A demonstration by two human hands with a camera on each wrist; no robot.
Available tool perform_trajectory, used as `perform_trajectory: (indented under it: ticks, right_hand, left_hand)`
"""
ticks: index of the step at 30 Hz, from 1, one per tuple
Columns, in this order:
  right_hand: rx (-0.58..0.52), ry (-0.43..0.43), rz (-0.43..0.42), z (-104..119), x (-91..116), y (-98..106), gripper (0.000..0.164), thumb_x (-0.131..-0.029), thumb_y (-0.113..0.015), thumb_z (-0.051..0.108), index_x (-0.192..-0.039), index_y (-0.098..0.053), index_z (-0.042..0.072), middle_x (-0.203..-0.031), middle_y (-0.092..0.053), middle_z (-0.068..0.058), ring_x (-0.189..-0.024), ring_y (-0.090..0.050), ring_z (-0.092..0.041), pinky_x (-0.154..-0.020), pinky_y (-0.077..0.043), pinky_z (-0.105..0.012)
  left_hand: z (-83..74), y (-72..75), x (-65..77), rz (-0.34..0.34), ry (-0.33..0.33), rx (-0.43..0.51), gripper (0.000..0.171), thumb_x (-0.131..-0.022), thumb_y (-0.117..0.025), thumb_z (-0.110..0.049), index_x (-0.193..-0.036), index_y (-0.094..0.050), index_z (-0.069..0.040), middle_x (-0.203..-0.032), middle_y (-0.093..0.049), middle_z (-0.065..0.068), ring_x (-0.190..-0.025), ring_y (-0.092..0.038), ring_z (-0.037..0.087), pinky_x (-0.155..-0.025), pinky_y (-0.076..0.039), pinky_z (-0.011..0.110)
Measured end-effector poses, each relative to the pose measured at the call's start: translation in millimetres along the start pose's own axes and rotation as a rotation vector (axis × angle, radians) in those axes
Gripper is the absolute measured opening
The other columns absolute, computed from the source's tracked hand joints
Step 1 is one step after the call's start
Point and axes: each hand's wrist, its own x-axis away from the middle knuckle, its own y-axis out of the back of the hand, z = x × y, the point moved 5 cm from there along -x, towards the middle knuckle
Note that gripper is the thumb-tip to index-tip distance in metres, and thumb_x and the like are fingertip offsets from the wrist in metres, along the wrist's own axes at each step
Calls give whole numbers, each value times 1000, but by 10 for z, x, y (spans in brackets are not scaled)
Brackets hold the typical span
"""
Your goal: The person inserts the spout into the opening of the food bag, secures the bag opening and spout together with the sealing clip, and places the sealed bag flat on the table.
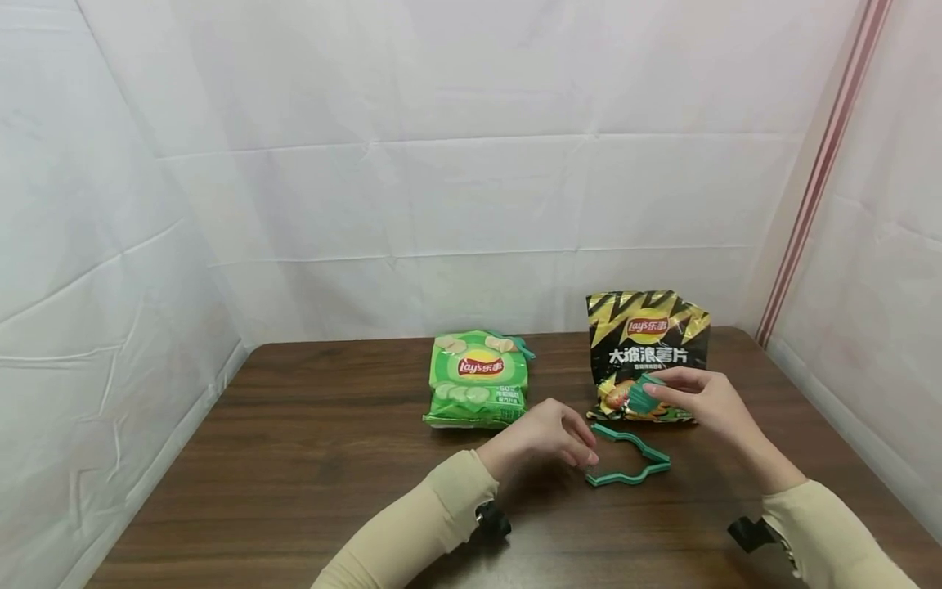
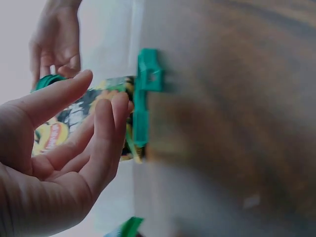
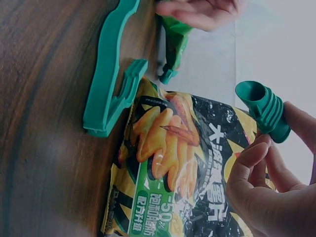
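My right hand (image 1: 706,401) pinches a small teal-green ribbed screw cap (image 3: 266,113), funnel-shaped at one end, between thumb and fingers. It holds the cap in front of a black and gold Lay's chip bag (image 1: 648,343) standing upright. My left hand (image 1: 552,433) hovers by one end of an unfolded green bag clip (image 1: 655,469) on the table, fingers bent loosely. In the left wrist view a gap separates the thumb from the fingers of the left hand (image 2: 74,163), with nothing between them. The clip (image 3: 101,84) forms a V in the right wrist view.
A green Lay's chip bag (image 1: 478,393) leans back left of the black bag, with a teal clip (image 1: 524,348) at its upper right corner. White cloth (image 1: 478,196) hangs behind the brown wooden table (image 1: 331,425) and along both sides.
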Motion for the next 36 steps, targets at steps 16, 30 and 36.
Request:
perform_trajectory:
  ticks: [16,30,36]
  right_hand:
    - [12,-10,-47,-33,-12,145,52,-88,-62,49,-124,-63,10,-119,-64,-13,-85,-56,3,-69,-49,-32]
    - [27,-32,-36,-77,-32,220,57,-89,-60,51,-129,-59,11,-132,-55,-16,-91,-52,6,-80,-49,-36]
    - [30,-37,-42,-83,-16,241,57,-89,-59,51,-129,-59,12,-134,-54,-15,-101,-54,-3,-83,-48,-38]
  left_hand:
    - [-605,590,-219,-328,-113,-5,38,-72,-84,-16,-104,-70,-3,-96,-71,6,-79,-66,14,-74,-56,34]
    - [-747,745,-570,-510,-228,45,48,-80,-78,-19,-124,-61,-13,-119,-66,4,-108,-63,20,-86,-52,35]
    - [-764,703,-610,-519,-255,44,48,-80,-78,-16,-124,-61,-12,-117,-68,6,-105,-65,21,-81,-53,30]
